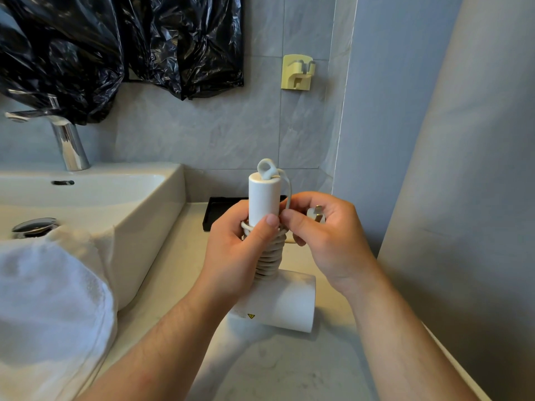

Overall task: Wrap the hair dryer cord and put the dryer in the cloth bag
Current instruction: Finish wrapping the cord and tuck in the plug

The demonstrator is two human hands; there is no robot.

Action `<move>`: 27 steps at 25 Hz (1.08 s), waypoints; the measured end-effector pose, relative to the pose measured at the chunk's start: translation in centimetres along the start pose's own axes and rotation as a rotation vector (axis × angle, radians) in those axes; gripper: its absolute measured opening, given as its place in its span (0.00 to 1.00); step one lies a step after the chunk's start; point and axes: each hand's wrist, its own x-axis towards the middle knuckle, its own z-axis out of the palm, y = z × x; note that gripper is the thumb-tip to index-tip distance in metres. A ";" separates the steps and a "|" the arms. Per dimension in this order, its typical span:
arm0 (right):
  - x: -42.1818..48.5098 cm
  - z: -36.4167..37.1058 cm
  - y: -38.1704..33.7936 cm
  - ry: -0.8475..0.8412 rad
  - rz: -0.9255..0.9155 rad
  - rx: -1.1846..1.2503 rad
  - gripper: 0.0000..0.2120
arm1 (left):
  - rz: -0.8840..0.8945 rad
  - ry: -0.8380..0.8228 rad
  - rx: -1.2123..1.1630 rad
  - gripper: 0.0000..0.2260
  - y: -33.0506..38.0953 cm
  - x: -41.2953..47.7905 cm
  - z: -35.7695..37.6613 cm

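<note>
A white hair dryer stands on the counter with its barrel down and its handle pointing up. Its white cord is wound in several tight turns around the lower handle. My left hand grips the handle, thumb pressing the top turn of cord. My right hand holds the plug in its curled fingers, and its thumb pinches the cord beside the handle. A white cloth bag lies at the lower left, draped over the sink's edge.
A white sink with a chrome faucet fills the left. A black tray sits behind the dryer. Black plastic sheeting hangs above; a yellow wall hook is on the tiles. A wall closes the right side.
</note>
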 end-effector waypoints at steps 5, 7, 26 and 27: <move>-0.3 0.7 -0.1 0.120 -0.039 -0.011 0.04 | -0.020 -0.010 0.017 0.17 -0.2 0.2 -0.2; -0.2 0.6 -0.1 0.146 -0.039 -0.039 0.06 | -0.029 -0.015 0.037 0.19 -0.3 0.2 -0.2; -1.5 -0.1 -0.7 0.109 -0.080 0.139 0.03 | -0.078 0.012 0.055 0.20 -0.5 -0.2 0.1; -1.5 0.0 -0.6 0.117 -0.072 0.149 0.03 | -0.078 0.010 0.058 0.19 -0.5 -0.2 0.1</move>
